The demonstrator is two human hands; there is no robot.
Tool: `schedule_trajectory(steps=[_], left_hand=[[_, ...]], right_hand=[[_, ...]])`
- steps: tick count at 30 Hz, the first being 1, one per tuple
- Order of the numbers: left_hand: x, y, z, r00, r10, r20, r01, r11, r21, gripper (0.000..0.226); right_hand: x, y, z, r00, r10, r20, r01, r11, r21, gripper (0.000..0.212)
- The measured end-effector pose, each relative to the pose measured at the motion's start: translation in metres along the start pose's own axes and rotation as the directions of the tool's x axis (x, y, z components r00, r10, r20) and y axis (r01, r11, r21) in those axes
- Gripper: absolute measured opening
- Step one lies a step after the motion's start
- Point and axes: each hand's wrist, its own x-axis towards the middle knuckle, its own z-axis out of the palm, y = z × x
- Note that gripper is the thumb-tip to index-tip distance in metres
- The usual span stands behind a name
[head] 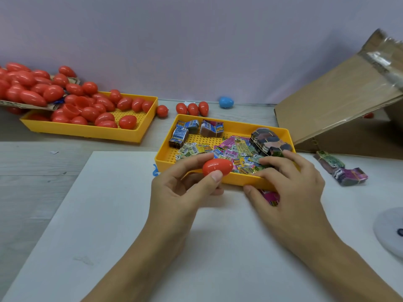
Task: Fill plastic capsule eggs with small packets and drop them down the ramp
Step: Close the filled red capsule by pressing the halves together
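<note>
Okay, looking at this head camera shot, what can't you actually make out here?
- Contents of the red egg in the left hand: its shell is closed and opaque.
- The pink packet under the right hand: mostly covered by the fingers.
- Print on the loose packets in the yellow tray: too small to read.
- Top of the cardboard ramp: cut off by the right edge.
- The grey object at far right: cut off, unidentifiable.
</note>
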Motion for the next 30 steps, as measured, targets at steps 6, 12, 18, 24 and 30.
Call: schedule_trajectory(steps=[6, 12, 18, 24, 30], left_hand=[[0.0, 0.001, 0.0, 1.0, -0.003, 0.009, 0.003, 1.0, 0.001, 0.035], [0.0, -0.002, -0.002, 0.999, 0.014, 0.029, -0.012, 0.998, -0.067, 0.033], [-0.002, -0.001, -0.001, 0.989, 0.012, 0.146, -0.01, 1.0, -0.016, 0.027], [-0.004, 0.002, 0.002, 0.971, 0.039, 0.238, -0.059, 0.995, 0.077, 0.035], [-0.006, 0.001, 0.005, 0.96, 0.023, 0.279, -0.096, 0.963, 0.25, 0.027]], right_hand=[[0.001, 0.003, -0.005, 0.998, 0.07, -0.003, -0.065, 0.934, 0.352, 0.027], [0.0, -0.006, -0.01, 0.974, 0.127, -0.185, -0.007, 0.842, 0.54, 0.025], [-0.009, -0.018, -0.014, 0.985, 0.173, -0.019, -0.067, 0.474, 0.878, 0.033], [-0.014, -0.026, -0.012, 0.982, 0.183, 0.038, -0.122, 0.474, 0.872, 0.039], [-0.014, -0.027, -0.01, 0.989, 0.145, -0.023, -0.061, 0.551, 0.832, 0.046]])
